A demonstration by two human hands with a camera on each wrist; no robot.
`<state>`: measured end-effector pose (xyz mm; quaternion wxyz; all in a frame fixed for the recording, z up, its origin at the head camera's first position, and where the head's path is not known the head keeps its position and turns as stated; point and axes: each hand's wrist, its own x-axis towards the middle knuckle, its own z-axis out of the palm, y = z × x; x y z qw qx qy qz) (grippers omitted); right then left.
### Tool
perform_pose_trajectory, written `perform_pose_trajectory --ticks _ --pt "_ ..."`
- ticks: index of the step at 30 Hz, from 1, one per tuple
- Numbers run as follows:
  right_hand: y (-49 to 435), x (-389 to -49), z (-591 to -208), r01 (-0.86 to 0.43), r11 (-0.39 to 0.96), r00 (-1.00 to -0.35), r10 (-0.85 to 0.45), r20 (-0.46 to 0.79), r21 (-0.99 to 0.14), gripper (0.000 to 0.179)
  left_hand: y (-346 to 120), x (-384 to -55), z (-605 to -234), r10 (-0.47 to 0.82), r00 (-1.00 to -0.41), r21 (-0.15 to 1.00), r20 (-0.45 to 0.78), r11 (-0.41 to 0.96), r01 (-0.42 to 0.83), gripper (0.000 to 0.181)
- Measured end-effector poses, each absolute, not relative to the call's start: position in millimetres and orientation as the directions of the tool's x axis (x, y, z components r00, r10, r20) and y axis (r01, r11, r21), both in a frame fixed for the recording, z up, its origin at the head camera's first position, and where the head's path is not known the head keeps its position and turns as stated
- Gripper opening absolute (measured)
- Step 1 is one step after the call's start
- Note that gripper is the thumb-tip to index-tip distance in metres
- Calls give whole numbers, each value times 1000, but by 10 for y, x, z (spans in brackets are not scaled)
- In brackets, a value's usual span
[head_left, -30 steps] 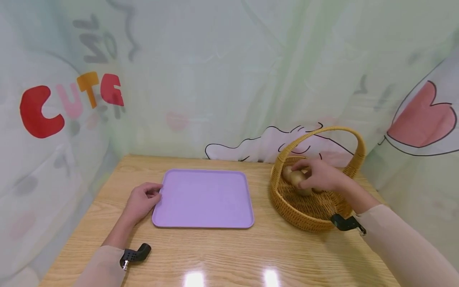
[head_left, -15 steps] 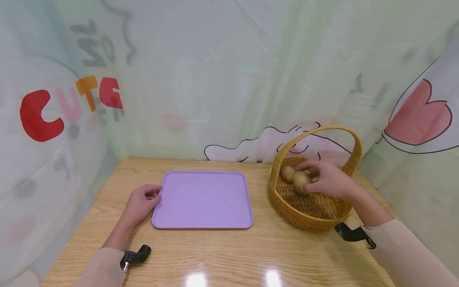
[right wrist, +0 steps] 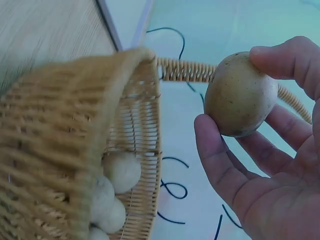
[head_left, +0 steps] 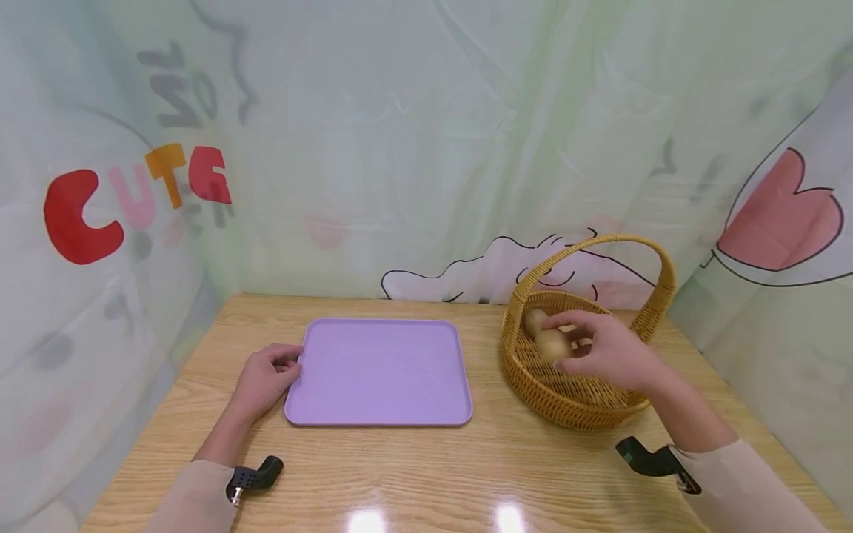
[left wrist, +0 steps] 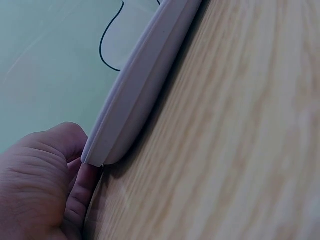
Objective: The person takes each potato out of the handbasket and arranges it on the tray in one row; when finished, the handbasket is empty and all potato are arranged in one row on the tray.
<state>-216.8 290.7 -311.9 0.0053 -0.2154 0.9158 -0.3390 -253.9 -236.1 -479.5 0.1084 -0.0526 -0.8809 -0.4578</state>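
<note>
My right hand [head_left: 609,352] pinches a round, tan potato [head_left: 553,346] between thumb and fingertips, above the wicker basket [head_left: 566,416]. In the right wrist view the held potato [right wrist: 240,95] shows small dark specks, and it is clear of the others. Several more potatoes [right wrist: 121,171] lie inside the basket; one potato [head_left: 534,320] shows at its back left in the head view. My left hand [head_left: 265,377] grips the left edge of a lilac tray [head_left: 380,370]. In the left wrist view, a finger lies under the tray's rim [left wrist: 132,95], with the thumb beside it.
The basket's tall arched handle [head_left: 616,238] rises over its opening. Basket and tray stand on a wooden table [head_left: 426,474], with the basket to the right. A printed curtain [head_left: 373,148] hangs behind the table and along both sides.
My right hand has lifted the potato up and slightly toward me, out from among the others. My left hand stays at the tray's edge.
</note>
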Motion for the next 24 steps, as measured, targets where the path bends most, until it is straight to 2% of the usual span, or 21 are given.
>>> perform_pose_trajectory --ticks 8,17,24 --pt "2706 -2119 -3185 -411 615 -890 -430 151 -673 53 -2355 -2518 -4774 -15 -974 802 227 570 178 31" --pt "2396 -2141 -3256 -471 632 -869 -452 201 -616 52 -2337 -2531 -4765 -8 -972 794 233 580 185 32" --pt "2124 -2200 -3319 -455 591 -868 -460 185 -666 52 -2346 -2550 -4765 -7 -969 797 246 570 198 30"
